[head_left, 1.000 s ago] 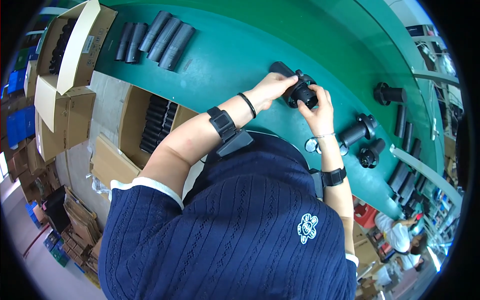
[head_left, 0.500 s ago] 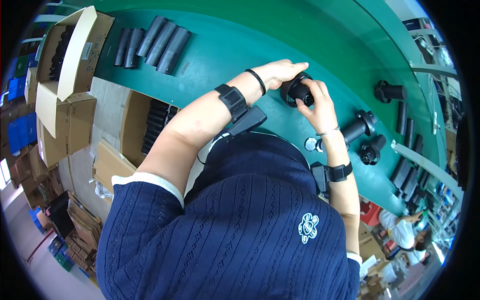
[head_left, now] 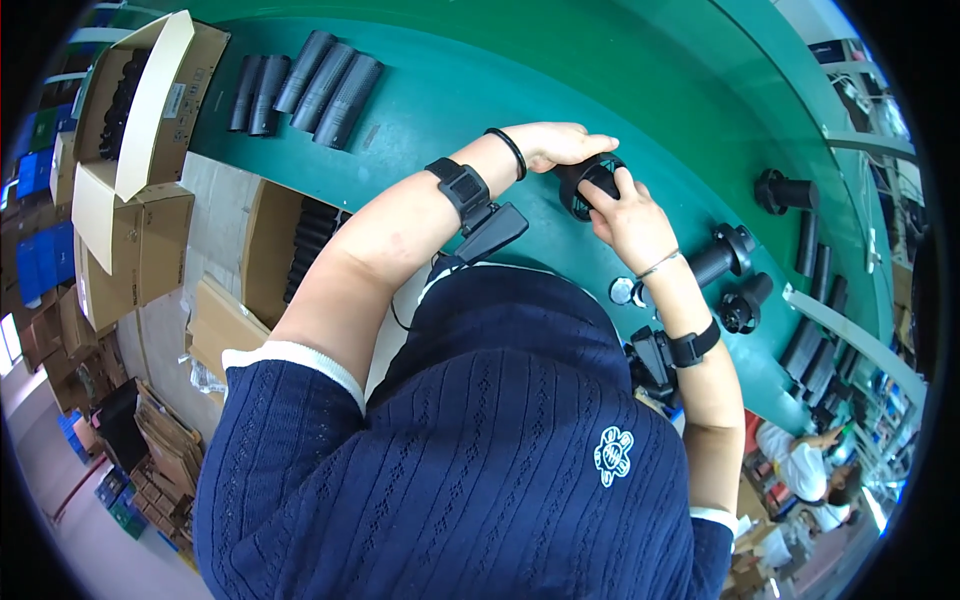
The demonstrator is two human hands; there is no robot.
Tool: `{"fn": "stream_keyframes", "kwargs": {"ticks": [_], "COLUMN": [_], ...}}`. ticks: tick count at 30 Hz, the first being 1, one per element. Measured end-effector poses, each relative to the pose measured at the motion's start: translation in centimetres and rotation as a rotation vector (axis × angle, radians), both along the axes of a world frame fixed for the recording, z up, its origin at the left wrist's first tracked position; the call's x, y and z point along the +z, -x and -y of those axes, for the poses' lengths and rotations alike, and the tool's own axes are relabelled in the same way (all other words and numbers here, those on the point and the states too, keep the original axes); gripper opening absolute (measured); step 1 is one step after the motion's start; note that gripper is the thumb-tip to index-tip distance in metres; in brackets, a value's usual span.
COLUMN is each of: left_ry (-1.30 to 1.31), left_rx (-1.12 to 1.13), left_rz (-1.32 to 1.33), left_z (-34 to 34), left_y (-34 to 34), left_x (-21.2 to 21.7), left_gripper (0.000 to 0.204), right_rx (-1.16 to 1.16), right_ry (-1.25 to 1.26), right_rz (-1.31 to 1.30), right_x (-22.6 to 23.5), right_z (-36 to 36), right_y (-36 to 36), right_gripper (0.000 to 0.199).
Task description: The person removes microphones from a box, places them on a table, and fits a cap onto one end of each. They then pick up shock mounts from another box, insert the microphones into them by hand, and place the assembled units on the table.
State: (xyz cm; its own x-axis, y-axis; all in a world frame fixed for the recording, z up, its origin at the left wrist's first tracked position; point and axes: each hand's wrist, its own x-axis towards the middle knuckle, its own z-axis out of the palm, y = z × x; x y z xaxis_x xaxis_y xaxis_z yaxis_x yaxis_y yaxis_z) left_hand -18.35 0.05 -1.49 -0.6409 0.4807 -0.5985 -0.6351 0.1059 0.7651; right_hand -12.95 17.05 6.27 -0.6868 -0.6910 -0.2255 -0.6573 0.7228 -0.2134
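Above the green table, both my hands are at a black round part [head_left: 574, 190] with a wide, open ring-shaped end. My left hand [head_left: 562, 147] is closed round its far left side, with most of its fingers hidden behind it. The bent fingers of my right hand [head_left: 637, 225] reach into the open end, gripping the part from the right. What the fingertips press on inside is hidden. Close to my right wrist lie a small pale disc [head_left: 622, 290] and a black tube with a flanged head [head_left: 712, 260].
Several black ribbed tubes [head_left: 346, 100] lie at the table's far left. More flanged black parts [head_left: 745, 302] and tubes [head_left: 806, 243] lie to the right. Open cartons [head_left: 150, 225] stand beyond the left edge. Another person [head_left: 805, 465] is at the lower right.
My right hand has turned and its fingers have gone from the part's rim into its open end. The right elbow has swung outward. My left hand has barely shifted.
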Motion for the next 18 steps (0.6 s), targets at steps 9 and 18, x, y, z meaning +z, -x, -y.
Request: {"fn": "stream_keyframes", "kwargs": {"ticks": [9, 18], "left_ry": [0.071, 0.134], "left_rx": [0.065, 0.176], "left_rz": [-0.112, 0.039], "left_z": [0.2, 1.9], "left_y": [0.0, -4.4], "left_x": [1.0, 0.5], "left_gripper": [0.064, 0.052], "right_rx": [-0.199, -0.598], "right_ry": [0.170, 0.619], "right_rz": [0.105, 0.515], "right_x": [-1.0, -2.7], "right_z": [0.7, -1.9], "right_y": [0.4, 2.0], "right_gripper": [0.039, 0.029]}}
